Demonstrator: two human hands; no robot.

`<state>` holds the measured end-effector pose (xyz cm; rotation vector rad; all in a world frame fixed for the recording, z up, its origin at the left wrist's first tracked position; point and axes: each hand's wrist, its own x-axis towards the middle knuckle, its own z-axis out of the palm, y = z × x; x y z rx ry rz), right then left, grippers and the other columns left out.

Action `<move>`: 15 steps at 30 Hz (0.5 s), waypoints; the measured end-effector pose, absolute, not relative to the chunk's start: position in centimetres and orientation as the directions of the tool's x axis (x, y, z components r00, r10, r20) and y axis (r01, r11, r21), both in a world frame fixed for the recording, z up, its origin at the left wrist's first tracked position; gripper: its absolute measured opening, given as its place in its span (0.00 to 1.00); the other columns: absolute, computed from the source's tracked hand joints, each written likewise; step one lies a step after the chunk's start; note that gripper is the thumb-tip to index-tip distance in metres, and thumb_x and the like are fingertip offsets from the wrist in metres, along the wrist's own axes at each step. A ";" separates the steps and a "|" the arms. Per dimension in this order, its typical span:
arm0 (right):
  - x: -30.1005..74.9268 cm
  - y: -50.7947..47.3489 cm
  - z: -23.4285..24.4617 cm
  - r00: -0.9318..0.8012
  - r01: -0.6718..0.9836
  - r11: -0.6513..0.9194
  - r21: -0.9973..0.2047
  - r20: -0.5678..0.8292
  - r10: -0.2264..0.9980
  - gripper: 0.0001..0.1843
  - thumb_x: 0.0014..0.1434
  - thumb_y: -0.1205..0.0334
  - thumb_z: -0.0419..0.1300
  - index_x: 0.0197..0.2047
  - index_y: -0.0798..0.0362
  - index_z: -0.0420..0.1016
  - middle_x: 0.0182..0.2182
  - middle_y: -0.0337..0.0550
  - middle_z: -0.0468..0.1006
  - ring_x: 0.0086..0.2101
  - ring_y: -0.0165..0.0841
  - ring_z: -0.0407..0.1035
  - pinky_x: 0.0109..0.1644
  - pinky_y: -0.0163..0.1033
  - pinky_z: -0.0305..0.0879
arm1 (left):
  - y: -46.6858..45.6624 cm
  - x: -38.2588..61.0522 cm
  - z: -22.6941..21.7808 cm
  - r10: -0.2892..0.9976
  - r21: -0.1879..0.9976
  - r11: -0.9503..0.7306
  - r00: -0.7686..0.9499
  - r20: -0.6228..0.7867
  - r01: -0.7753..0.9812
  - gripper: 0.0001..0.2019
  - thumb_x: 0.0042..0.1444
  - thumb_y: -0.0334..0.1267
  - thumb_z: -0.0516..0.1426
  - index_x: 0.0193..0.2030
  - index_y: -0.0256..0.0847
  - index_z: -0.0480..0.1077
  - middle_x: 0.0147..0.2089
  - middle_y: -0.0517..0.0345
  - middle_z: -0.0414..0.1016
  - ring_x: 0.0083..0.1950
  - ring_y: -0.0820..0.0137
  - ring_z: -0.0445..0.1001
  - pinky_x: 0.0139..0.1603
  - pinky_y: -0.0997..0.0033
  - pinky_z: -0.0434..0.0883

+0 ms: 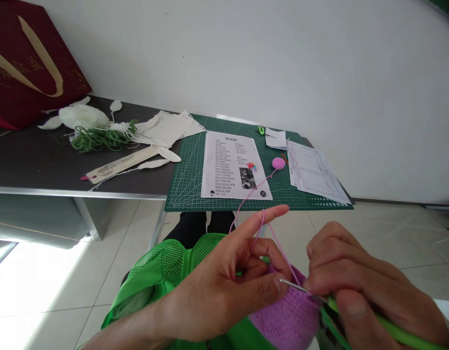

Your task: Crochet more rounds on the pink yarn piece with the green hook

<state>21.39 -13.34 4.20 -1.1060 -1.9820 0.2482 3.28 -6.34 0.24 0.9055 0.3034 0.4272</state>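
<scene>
My left hand (pixel 246 272) pinches the upper edge of a purple crochet piece (pixel 286 321), its index finger stretched out with pink yarn (pixel 279 243) looped over it. In my right hand (pixel 363 282) is a crochet hook (pixel 297 287) with a metal shaft and a green handle. The hook's tip lies by my left thumb, at the top of the crochet piece. From my left hand the yarn runs up over a printed sheet (pixel 224 160) to a small pink yarn ball (pixel 278 163). My fingers hide part of the stitches.
A green cutting mat (pixel 188 180) bears the sheet, small coloured clips (pixel 251 166), and written papers (pixel 317 170). On the dark table to the left are green yarn (pixel 100 138), white crocheted pieces (pixel 82 116), a ruler (pixel 126 161) and a red bag (pixel 31 63).
</scene>
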 end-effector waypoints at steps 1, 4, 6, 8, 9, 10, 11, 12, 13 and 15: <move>21.5 -13.3 4.5 -0.275 0.611 0.592 -0.525 0.561 0.781 0.17 0.73 0.61 0.51 0.32 0.55 0.71 0.23 0.38 0.70 0.29 0.27 0.66 0.31 0.36 0.68 | -6.4 3.3 0.3 0.486 0.806 0.544 0.871 -0.076 -0.234 0.35 0.62 0.42 0.66 0.73 0.54 0.57 0.38 0.61 0.71 0.28 0.76 0.52 0.31 0.66 0.50; 21.9 -13.3 5.2 -0.319 0.600 0.603 -0.525 0.534 0.783 0.16 0.73 0.61 0.51 0.34 0.55 0.72 0.23 0.38 0.71 0.28 0.28 0.67 0.30 0.35 0.69 | -6.5 3.4 0.3 0.488 0.799 0.551 0.869 -0.077 -0.239 0.35 0.63 0.42 0.65 0.73 0.54 0.57 0.38 0.60 0.72 0.29 0.76 0.52 0.31 0.66 0.50; 22.1 -13.3 5.5 -0.370 0.602 0.622 -0.501 0.516 0.773 0.15 0.73 0.63 0.50 0.36 0.55 0.73 0.24 0.39 0.73 0.29 0.27 0.68 0.30 0.35 0.70 | -6.5 3.4 0.4 0.492 0.807 0.542 0.867 -0.079 -0.234 0.34 0.63 0.42 0.65 0.73 0.54 0.58 0.38 0.61 0.72 0.28 0.76 0.51 0.31 0.66 0.49; 22.3 -13.4 5.7 -0.399 0.614 0.633 -0.472 0.507 0.764 0.16 0.73 0.64 0.49 0.36 0.55 0.73 0.24 0.39 0.74 0.29 0.27 0.68 0.30 0.34 0.70 | -6.6 3.2 0.4 0.499 0.820 0.524 0.863 -0.077 -0.230 0.34 0.63 0.42 0.65 0.73 0.53 0.58 0.37 0.61 0.71 0.28 0.76 0.50 0.30 0.66 0.49; 22.3 -13.5 5.7 -0.398 0.627 0.629 -0.459 0.505 0.766 0.16 0.74 0.64 0.49 0.35 0.55 0.73 0.24 0.39 0.74 0.29 0.27 0.68 0.31 0.34 0.70 | -6.6 3.2 0.5 0.499 0.827 0.515 0.864 -0.073 -0.228 0.34 0.63 0.42 0.65 0.73 0.53 0.58 0.37 0.62 0.71 0.27 0.76 0.49 0.30 0.66 0.49; 22.3 -13.6 5.7 -0.390 0.639 0.621 -0.454 0.505 0.770 0.17 0.74 0.63 0.49 0.35 0.55 0.74 0.24 0.38 0.74 0.29 0.26 0.69 0.32 0.33 0.70 | -6.5 3.1 0.5 0.486 0.829 0.513 0.871 -0.068 -0.222 0.34 0.63 0.41 0.65 0.73 0.53 0.57 0.37 0.62 0.71 0.27 0.76 0.49 0.30 0.67 0.50; 22.3 -13.7 5.7 -0.377 0.649 0.612 -0.453 0.507 0.775 0.18 0.74 0.63 0.49 0.35 0.55 0.74 0.24 0.38 0.74 0.29 0.26 0.69 0.32 0.33 0.71 | -6.5 3.1 0.5 0.478 0.831 0.511 0.876 -0.063 -0.219 0.34 0.64 0.41 0.64 0.73 0.53 0.57 0.37 0.62 0.70 0.27 0.76 0.49 0.30 0.67 0.50; 22.2 -13.8 5.7 -0.371 0.656 0.605 -0.451 0.505 0.779 0.18 0.74 0.63 0.49 0.35 0.55 0.75 0.25 0.38 0.75 0.29 0.26 0.70 0.33 0.32 0.71 | -6.5 3.1 0.5 0.469 0.832 0.511 0.881 -0.060 -0.216 0.34 0.64 0.41 0.64 0.73 0.54 0.56 0.38 0.62 0.70 0.27 0.76 0.50 0.29 0.68 0.51; 22.2 -13.9 5.7 -0.366 0.664 0.600 -0.447 0.505 0.782 0.18 0.74 0.63 0.49 0.35 0.55 0.75 0.25 0.39 0.75 0.30 0.25 0.70 0.33 0.32 0.72 | -6.5 3.1 0.6 0.466 0.834 0.509 0.883 -0.059 -0.213 0.34 0.65 0.41 0.63 0.74 0.55 0.55 0.38 0.62 0.70 0.27 0.76 0.50 0.29 0.68 0.51; 22.0 -13.9 5.7 -0.353 0.683 0.590 -0.430 0.513 0.782 0.18 0.74 0.63 0.50 0.35 0.54 0.76 0.26 0.38 0.76 0.29 0.25 0.70 0.33 0.31 0.72 | -6.5 3.2 0.7 0.481 0.843 0.493 0.875 -0.060 -0.213 0.34 0.66 0.41 0.62 0.74 0.55 0.54 0.38 0.62 0.69 0.27 0.76 0.51 0.29 0.69 0.53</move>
